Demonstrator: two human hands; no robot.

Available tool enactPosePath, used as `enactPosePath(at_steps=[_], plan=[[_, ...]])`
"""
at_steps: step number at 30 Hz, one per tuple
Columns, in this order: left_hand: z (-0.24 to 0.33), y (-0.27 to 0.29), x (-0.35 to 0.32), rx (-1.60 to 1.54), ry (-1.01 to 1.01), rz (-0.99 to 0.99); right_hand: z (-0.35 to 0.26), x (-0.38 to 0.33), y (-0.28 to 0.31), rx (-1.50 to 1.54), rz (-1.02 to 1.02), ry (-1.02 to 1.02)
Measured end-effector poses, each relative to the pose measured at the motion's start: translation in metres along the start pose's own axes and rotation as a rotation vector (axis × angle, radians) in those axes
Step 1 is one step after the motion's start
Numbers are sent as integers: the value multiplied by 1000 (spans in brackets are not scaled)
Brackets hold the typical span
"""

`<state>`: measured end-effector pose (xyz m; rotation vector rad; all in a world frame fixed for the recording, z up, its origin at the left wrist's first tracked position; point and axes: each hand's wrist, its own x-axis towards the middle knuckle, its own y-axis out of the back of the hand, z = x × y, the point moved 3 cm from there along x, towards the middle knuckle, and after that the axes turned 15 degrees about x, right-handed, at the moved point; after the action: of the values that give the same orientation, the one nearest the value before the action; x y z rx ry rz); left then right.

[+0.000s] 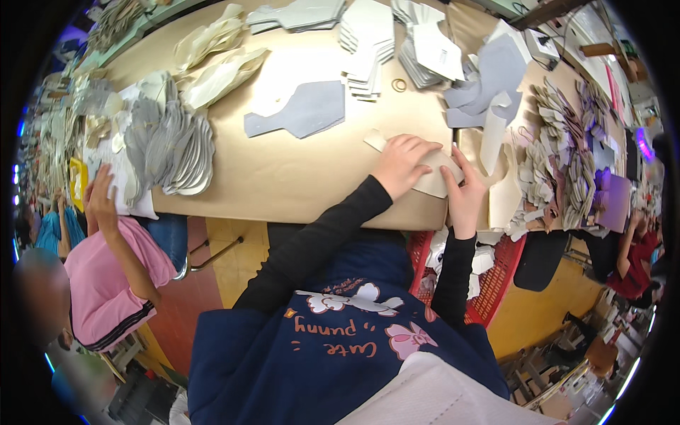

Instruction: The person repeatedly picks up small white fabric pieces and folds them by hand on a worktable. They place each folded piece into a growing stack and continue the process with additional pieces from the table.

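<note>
A cream flat cut-out piece (430,185) lies at the table's front edge, right of the middle, under both my hands. My left hand (404,166) rests on it with bent fingers pressing it down, and one narrow end shows beyond the knuckles. My right hand (465,193) holds the piece's right edge between thumb and fingers. Just right of my hands, a pale curled strip (494,138) and another cream cut-out (504,195) lie on the table. Grey flat cut-outs (312,110) lie farther off to the left.
Stacks of white pieces (367,42) and grey pieces (492,78) stand at the back. Grey bundles (170,142) lie at left beside a co-worker in a pink shirt (113,276). More bundles (567,149) lie at right. Under the table edge hangs a red basket (499,283) with scraps.
</note>
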<state>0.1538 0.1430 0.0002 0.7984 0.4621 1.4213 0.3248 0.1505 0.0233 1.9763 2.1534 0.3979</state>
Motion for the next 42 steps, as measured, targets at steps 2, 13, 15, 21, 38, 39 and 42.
enactPosePath(at_steps=[2, 13, 15, 21, 38, 39, 42], plan=[[1, 10, -4, -35, -90, 137, 4, -4, 5, 309, 2, -229], [22, 39, -46, -1038, 404, 15, -63, -39, -26, 300, -188, 182], [13, 42, -47, -1078, 444, -27, -65, -36, -31, 347, -233, 194], [4, 47, -55, -1144, 414, -39, -58, -35, -35, 498, -277, 39], [-3, 59, -70, -1068, 468, -82, -56, -38, -50, 534, -168, -130], [-5, 62, -73, -1056, 455, -83, -51, -38, -49, 503, -136, -207], [-19, 79, -84, -1032, 370, -43, -37, -26, -34, 467, -1, -213]])
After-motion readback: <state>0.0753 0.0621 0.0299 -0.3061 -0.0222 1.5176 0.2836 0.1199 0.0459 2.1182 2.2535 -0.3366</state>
